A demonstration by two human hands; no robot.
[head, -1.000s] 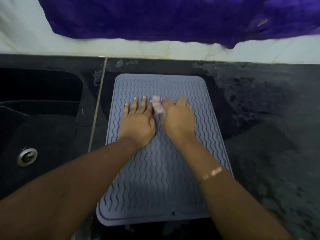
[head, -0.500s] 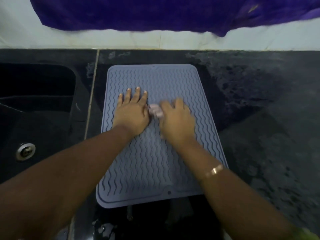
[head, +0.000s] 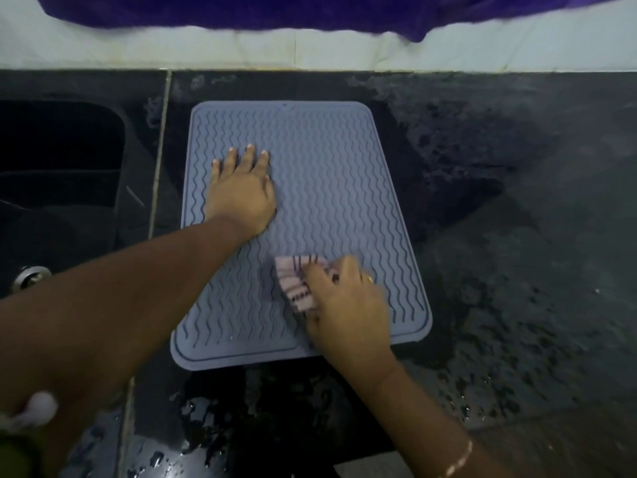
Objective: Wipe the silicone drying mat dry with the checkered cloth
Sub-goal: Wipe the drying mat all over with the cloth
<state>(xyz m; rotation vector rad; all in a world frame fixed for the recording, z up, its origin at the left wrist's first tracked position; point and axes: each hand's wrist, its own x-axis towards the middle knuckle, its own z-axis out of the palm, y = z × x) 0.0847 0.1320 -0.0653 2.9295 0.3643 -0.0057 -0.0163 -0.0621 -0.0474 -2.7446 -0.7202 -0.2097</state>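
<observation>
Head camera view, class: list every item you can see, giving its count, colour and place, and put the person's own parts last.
Silicone drying mat: one, grey-blue, wavy ridges, flat on the counter's middle.
Checkered cloth: one, pink with dark lines, bunched on the mat's near right part.
Counter: one, black, wet patches, under the mat.
Sink: one, black, left of the mat.
Drain: one, silver, in the sink.
Purple fabric: one, hanging at top.
Wall: white, behind the counter.
Bracelet: one, pale, right wrist.
Left hand: flat on the mat.
Right hand: gripping the cloth.
</observation>
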